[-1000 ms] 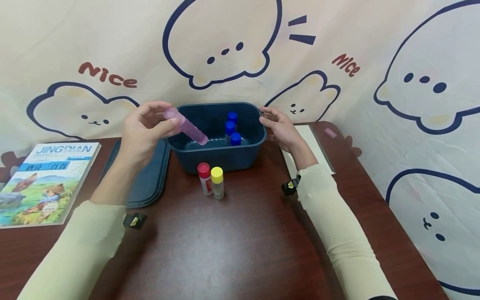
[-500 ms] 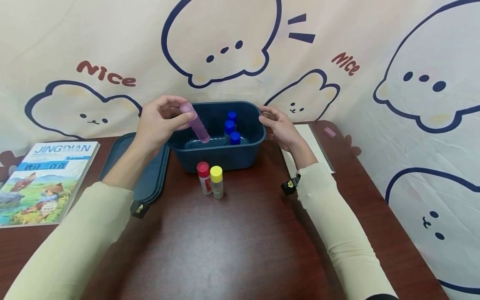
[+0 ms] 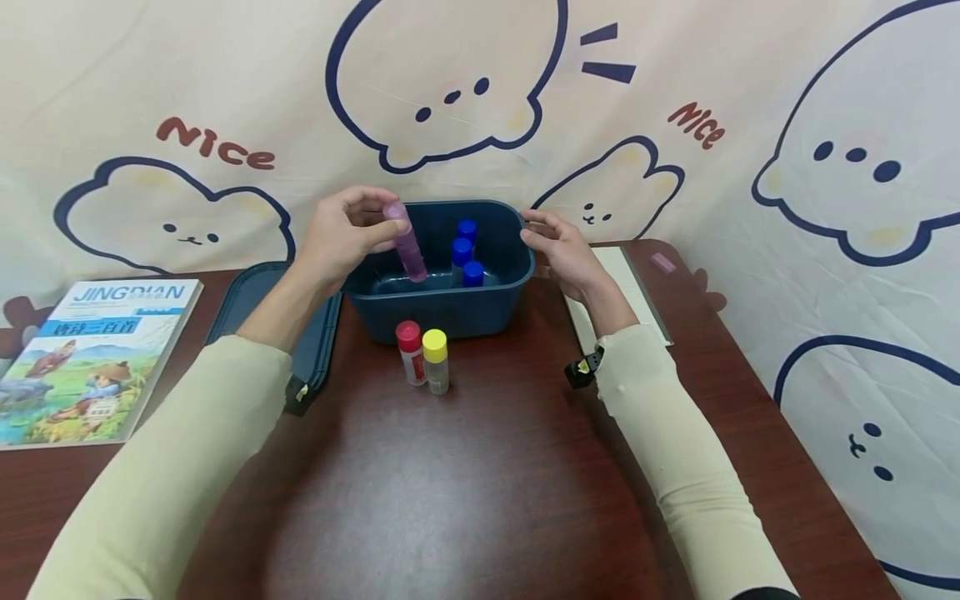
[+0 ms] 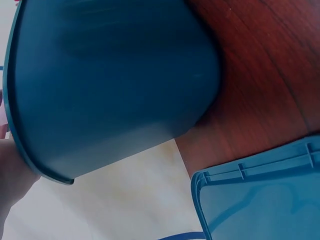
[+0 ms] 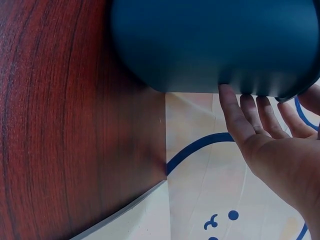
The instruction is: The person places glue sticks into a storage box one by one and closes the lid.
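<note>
In the head view, my left hand pinches the upper part of a translucent purple tube between thumb and fingers. The tube leans slightly, its lower end inside the dark blue bin. My right hand holds the bin's right end by the rim; in the right wrist view its fingertips press the outer wall. Several small blue-capped bottles stand inside the bin's right half. In front of the bin, a red-capped bottle and a yellow-capped bottle stand upright, side by side.
A blue lid lies left of the bin, partly under the left forearm. Farther left is a picture-covered book. A white flat board or book and a small pink piece lie at right. A patterned cloth backs the table.
My left hand has moved right over the bin with the purple tube, which has swung from a strong slant to nearly upright. The right hand stays at the bin's rim.
</note>
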`<action>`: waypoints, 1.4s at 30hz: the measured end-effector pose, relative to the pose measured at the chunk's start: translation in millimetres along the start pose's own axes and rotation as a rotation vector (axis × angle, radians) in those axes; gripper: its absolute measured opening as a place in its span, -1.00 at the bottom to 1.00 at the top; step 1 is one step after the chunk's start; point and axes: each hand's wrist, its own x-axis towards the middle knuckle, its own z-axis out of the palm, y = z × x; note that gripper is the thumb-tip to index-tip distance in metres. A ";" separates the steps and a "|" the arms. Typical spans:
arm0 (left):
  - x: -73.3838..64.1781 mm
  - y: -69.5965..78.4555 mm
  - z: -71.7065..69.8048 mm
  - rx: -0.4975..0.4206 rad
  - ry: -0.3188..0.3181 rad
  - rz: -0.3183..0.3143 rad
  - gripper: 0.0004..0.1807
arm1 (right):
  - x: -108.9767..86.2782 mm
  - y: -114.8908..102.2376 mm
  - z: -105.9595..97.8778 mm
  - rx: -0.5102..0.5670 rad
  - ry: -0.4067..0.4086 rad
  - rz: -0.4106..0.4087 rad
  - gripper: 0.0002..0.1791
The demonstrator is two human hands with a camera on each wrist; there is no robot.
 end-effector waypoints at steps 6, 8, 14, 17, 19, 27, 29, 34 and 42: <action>8.7 -1.5 7.3 0.011 -0.061 -0.023 -0.57 | -1.3 0.1 -0.9 -0.010 0.000 0.006 -0.47; 10.9 -2.0 9.9 0.034 -0.083 -0.026 -0.60 | -1.4 -0.1 -1.1 -0.009 0.003 0.003 -0.48; 16.0 -3.0 13.1 0.048 -0.106 -0.061 -0.65 | 0.5 -0.9 1.0 0.005 -0.003 -0.012 -0.49; 18.7 -2.7 12.6 0.015 -0.104 -0.110 -0.66 | 0.5 -1.2 2.4 0.007 -0.006 -0.007 -0.49; 21.1 -2.3 12.6 -0.006 -0.102 -0.143 -0.66 | 0.2 -1.1 2.3 0.009 -0.005 -0.004 -0.49; 32.1 -4.6 17.3 0.052 -0.135 -0.181 -0.65 | -0.8 -1.7 -0.1 0.007 -0.002 0.001 -0.49; 33.8 -4.3 20.0 0.080 -0.144 -0.186 -0.65 | -1.2 -1.7 -0.3 0.008 0.000 0.000 -0.49; 38.0 -4.1 24.0 0.130 -0.166 -0.205 -0.64 | -2.0 -2.1 -0.3 0.013 0.000 -0.002 -0.49; 43.9 -6.5 25.9 0.167 -0.196 -0.221 -0.62 | -2.0 -2.4 -0.3 -0.001 -0.005 -0.003 -0.48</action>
